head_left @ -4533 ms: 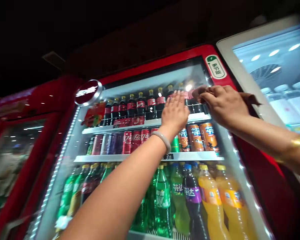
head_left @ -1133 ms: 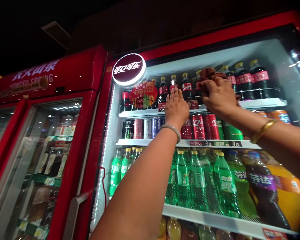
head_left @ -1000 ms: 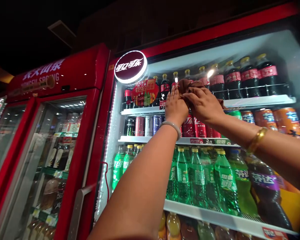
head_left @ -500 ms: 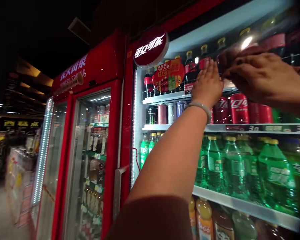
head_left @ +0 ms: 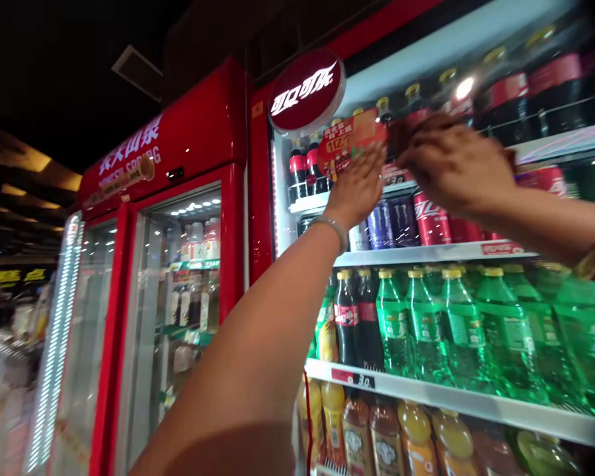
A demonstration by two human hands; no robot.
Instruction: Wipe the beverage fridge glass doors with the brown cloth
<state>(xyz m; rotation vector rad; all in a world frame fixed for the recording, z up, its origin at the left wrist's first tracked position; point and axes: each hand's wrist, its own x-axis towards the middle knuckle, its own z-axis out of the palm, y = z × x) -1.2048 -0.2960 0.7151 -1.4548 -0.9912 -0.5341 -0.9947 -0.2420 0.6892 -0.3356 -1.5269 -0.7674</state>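
My left hand (head_left: 359, 185) lies flat on the glass door of the lit drinks cooler, fingers stretched out, over the lower part of a red and orange sticker (head_left: 344, 142). A pale bracelet (head_left: 333, 230) circles that wrist. Just to the right, my right hand (head_left: 459, 162) presses a dark reddish-brown cloth (head_left: 401, 135) against the glass; its fingers are bent over the cloth and blurred by motion. Behind the glass, cola bottles (head_left: 506, 92) stand on the top shelf, with cans (head_left: 431, 215) below them and green bottles (head_left: 463, 324) lower down.
A round red sign (head_left: 305, 91) sticks out at the cooler's upper left corner. A second red cooler (head_left: 233, 231) with glass doors stands to the left. Farther left, blurred shop goods (head_left: 14, 370) line the floor. Juice bottles (head_left: 357, 430) fill the bottom shelf.
Both hands have moved left across the glass, the right one with the cloth; my left hand now overlaps the sticker. The view has shifted, showing more of the lower shelves.
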